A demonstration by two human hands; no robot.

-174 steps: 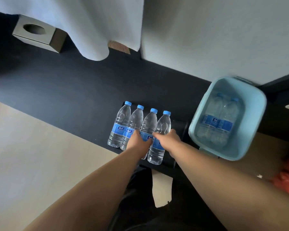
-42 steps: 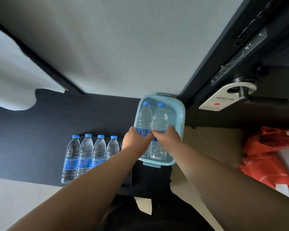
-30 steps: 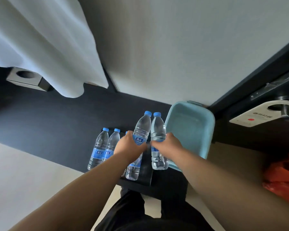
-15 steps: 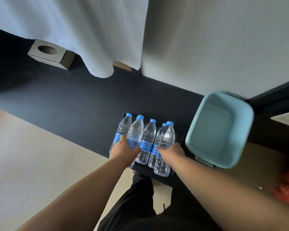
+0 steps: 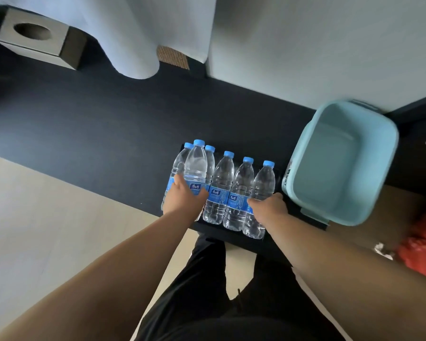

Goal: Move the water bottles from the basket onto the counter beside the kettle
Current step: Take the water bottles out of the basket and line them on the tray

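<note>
Several clear water bottles with blue caps and labels stand in a row [image 5: 220,183] on a black tray [image 5: 231,236] on the dark counter [image 5: 84,119]. My left hand [image 5: 184,200] grips one bottle [image 5: 194,168] at the row's left end; it sits higher than its neighbours and overlaps the two behind it. At the right end of the row, my right hand [image 5: 268,207] is wrapped round the last bottle [image 5: 263,185], low on its body. The light blue basket [image 5: 342,168] stands just right of the row with nothing inside. No kettle is in view.
A grey tissue box [image 5: 37,43] sits far left on the counter, under a hanging white cloth [image 5: 133,33]. A red bag [image 5: 423,249] lies on the floor at the right. The white wall runs behind the counter, and pale floor lies to its left front.
Both hands carried bottles from the basket to the row. In the last half second they spread apart: the right bottle went to the row's right end, the left bottle to its left end.
</note>
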